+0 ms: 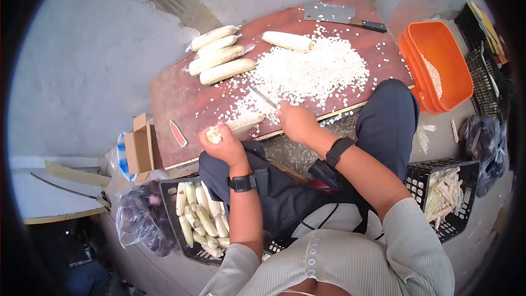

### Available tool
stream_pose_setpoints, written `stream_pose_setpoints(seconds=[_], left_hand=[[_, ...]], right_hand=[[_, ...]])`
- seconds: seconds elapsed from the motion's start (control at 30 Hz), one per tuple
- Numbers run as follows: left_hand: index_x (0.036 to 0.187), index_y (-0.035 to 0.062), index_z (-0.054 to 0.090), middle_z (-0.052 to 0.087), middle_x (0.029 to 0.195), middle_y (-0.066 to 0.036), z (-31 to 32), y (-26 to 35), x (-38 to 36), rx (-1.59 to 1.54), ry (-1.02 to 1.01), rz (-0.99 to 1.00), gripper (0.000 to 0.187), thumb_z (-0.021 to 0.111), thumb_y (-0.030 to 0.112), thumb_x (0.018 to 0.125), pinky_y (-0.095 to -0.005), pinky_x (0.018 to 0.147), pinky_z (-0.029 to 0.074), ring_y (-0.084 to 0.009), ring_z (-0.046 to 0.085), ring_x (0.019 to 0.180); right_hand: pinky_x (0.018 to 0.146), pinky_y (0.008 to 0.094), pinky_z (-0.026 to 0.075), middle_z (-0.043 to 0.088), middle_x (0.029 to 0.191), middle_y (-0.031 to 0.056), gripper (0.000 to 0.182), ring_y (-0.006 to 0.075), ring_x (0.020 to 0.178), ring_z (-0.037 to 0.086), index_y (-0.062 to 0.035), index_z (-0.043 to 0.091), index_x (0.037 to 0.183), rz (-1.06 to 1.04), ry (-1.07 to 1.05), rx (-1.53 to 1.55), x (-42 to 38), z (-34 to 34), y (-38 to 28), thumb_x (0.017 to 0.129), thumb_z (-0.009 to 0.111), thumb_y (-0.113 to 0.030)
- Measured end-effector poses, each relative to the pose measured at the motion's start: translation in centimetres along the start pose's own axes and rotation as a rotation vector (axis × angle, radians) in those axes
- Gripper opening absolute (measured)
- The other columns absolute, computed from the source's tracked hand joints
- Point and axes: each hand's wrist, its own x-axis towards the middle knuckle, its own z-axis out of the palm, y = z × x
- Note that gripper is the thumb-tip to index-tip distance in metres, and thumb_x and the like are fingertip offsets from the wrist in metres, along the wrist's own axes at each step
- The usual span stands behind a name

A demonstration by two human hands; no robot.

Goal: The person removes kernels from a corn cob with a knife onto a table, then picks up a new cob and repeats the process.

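My left hand point(223, 145) is wrapped round one end of a corn cob point(245, 123), which lies tilted over the near edge of the red board. In my right hand point(297, 122) is a knife point(263, 97), its blade pointing up and left above the cob, apart from it. Beyond both hands spreads a pile of loose pale kernels point(312, 68). One more cob point(287, 41) rests at the pile's far side. Several cobs point(227, 71), some in clear wrap, lie side by side at the left of the pile.
A cleaver point(330, 13) lies at the board's point(181, 96) far edge. Right of it stands an orange bucket point(460, 71) with kernels inside. Black crates hold cobs point(201, 214) at lower left and stripped pieces point(442, 194) at lower right. A cardboard box point(138, 151) stands left.
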Motion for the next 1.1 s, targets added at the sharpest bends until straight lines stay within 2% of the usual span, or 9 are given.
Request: stream_pose_setpoints(seconds=[0.17,0.27,0.4,0.5,0.73,0.83,0.97,1.0,1.1], left_hand=[[0.091,-0.0010,0.051,0.054,0.082,-0.007,0.0,0.3,-0.1,-0.014,-0.025,-0.046,0.022,0.067,0.007,0.079,-0.0307,0.067,0.046,-0.0148,0.050,0.072],[0.092,-0.0006,0.051,0.055,0.084,-0.006,0.1,0.4,0.0,0.006,-0.032,-0.041,0.023,0.068,0.007,0.079,-0.0299,0.067,0.046,-0.0139,0.050,0.072],[0.091,0.0003,0.052,0.054,0.083,-0.004,0.4,1.1,-0.2,-0.054,-0.070,-0.064,0.022,0.069,0.006,0.080,-0.0271,0.065,0.045,-0.0115,0.049,0.071],[0.090,0.0012,0.051,0.053,0.080,-0.002,0.4,0.6,0.0,-0.215,-0.104,-0.185,0.019,0.068,0.004,0.081,-0.0250,0.063,0.044,-0.0094,0.048,0.069],[0.086,0.0018,0.047,0.051,0.077,-0.001,0.8,1.0,0.2,-0.133,-0.102,-0.144,0.018,0.065,0.001,0.082,-0.0220,0.061,0.041,-0.0078,0.048,0.068],[0.085,0.0016,0.047,0.051,0.077,-0.001,0.8,2.0,-0.1,-0.144,-0.165,-0.164,0.019,0.065,0.001,0.081,-0.0223,0.062,0.042,-0.0082,0.048,0.068],[0.083,0.0020,0.047,0.053,0.077,-0.003,1.0,2.6,-0.9,-0.042,-0.292,0.156,0.017,0.064,0.000,0.080,-0.0213,0.061,0.041,-0.0074,0.048,0.067],[0.083,0.0022,0.047,0.052,0.077,-0.002,1.0,2.1,-1.0,-0.039,-0.247,0.140,0.016,0.062,0.000,0.080,-0.0213,0.061,0.041,-0.0065,0.047,0.067],[0.083,0.0023,0.047,0.051,0.078,-0.001,0.5,0.9,0.2,-0.167,-0.134,-0.182,0.014,0.060,-0.001,0.081,-0.0219,0.060,0.041,-0.0062,0.047,0.068]], right_hand=[[0.057,0.0460,0.050,0.062,0.068,0.0176,0.013,0.0349,0.066,0.065,-0.0003,0.050,0.089,-0.209,0.097,-0.217,-3.2,-1.0,-2.1,0.087,0.049,-0.013],[0.052,0.0415,0.051,0.062,0.068,0.0161,0.009,0.0319,0.061,0.065,-0.0010,0.051,0.086,-0.265,0.118,-0.283,-4.0,0.7,-1.7,0.084,0.049,-0.010],[0.050,0.0398,0.052,0.063,0.072,0.0172,0.009,0.0315,0.061,0.065,-0.0007,0.051,0.084,-0.198,0.080,-0.347,-4.1,1.3,-1.0,0.083,0.049,-0.009],[0.054,0.0414,0.053,0.063,0.074,0.0181,0.009,0.0323,0.065,0.066,0.0001,0.051,0.085,-0.170,0.021,-0.309,-4.0,1.2,-0.7,0.083,0.049,-0.009],[0.057,0.0426,0.054,0.064,0.076,0.0190,0.011,0.0329,0.071,0.067,0.0009,0.052,0.088,-0.101,-0.128,-0.322,-2.4,1.4,-1.1,0.084,0.048,-0.009],[0.059,0.0435,0.054,0.065,0.078,0.0198,0.012,0.0335,0.072,0.067,0.0011,0.053,0.088,-0.068,-0.114,-0.278,-0.6,2.0,-1.5,0.084,0.048,-0.009],[0.062,0.0439,0.054,0.066,0.079,0.0207,0.013,0.0347,0.073,0.067,0.0017,0.054,0.089,-0.094,-0.169,-0.229,2.9,2.9,-0.8,0.085,0.047,-0.008],[0.064,0.0442,0.053,0.066,0.079,0.0206,0.014,0.0359,0.074,0.066,0.0024,0.054,0.090,-0.087,-0.198,-0.231,3.0,2.6,-0.8,0.085,0.045,-0.008],[0.063,0.0449,0.053,0.066,0.079,0.0203,0.015,0.0362,0.073,0.066,0.0022,0.053,0.092,-0.056,-0.236,-0.236,3.4,2.8,-0.4,0.085,0.045,-0.008]])
